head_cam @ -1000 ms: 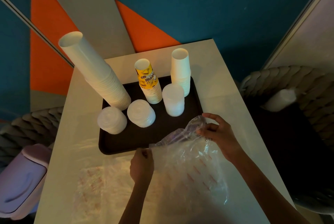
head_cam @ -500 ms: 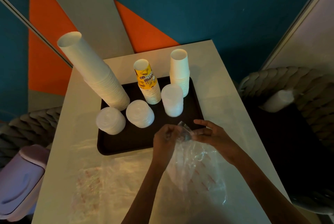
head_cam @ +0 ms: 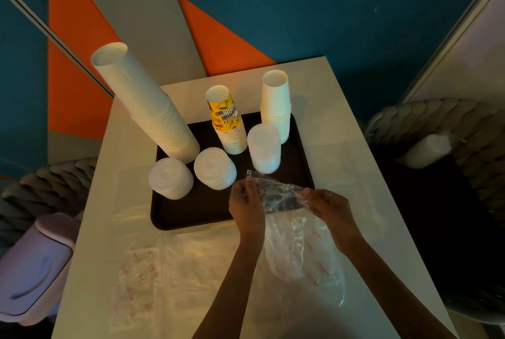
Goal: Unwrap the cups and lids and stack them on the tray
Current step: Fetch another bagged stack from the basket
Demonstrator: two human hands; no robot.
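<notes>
1. Clear plastic wrapper [head_cam: 276, 194] is bunched between my two hands. Its gathered end sits over the tray's near right corner, and the rest trails toward me across the table [head_cam: 341, 163].
2. My left hand [head_cam: 246, 202] pinches that bunch with curled fingers. My right hand [head_cam: 325, 207] grips it from the opposite side, thumb and fingers closed on the film.
3. Directly beyond my grip lies the dark tray [head_cam: 191, 215], holding everything unwrapped.
4. Just past my left fingertips stands the middle lid stack [head_cam: 214, 168]. The left lid stack [head_cam: 170, 177] is further left of it. The right lid stack [head_cam: 263, 147], taller, rises straight ahead of the bunch.
5. Behind the lids, farther from my hands, stand the cups. The tall white cup stack [head_cam: 144, 109] leans left, the yellow printed cup stack [head_cam: 226, 120] is in the centre, and the short white cup stack [head_cam: 276, 103] is to the right.
6. Left of my left forearm, a second wrapper [head_cam: 153, 270] lies flat on the table.
7. Far left of my grip, off the table, sits a lavender bin [head_cam: 32, 265]. Far right is a woven grey chair [head_cam: 451, 120] with a pale bundle [head_cam: 426, 150] on its seat.
</notes>
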